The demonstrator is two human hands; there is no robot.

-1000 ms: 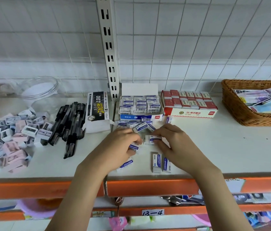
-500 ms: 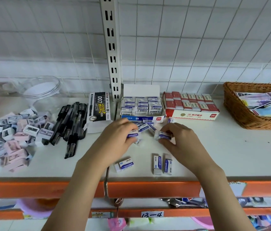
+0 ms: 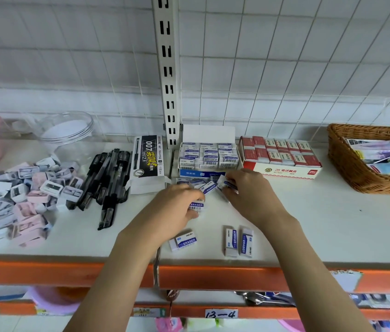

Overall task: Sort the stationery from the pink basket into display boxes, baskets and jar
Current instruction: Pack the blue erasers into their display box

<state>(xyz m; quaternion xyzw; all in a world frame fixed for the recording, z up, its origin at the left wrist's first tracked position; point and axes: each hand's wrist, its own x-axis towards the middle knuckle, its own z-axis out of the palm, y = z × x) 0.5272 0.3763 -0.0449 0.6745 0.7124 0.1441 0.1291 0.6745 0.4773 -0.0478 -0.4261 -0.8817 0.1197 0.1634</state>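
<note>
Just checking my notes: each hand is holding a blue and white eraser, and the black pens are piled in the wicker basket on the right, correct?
Not quite. The head view shows the black pens lying loose on the shelf, left of the eraser boxes; the wicker basket holds flat printed packs. The rest stands: the left hand and right hand each hold a blue and white eraser.

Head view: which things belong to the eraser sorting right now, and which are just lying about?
In play: left hand and right hand, each gripping a white-and-blue eraser; blue eraser display box; three loose erasers.

Idle: black pens; pastel sharpeners; wicker basket.
</note>
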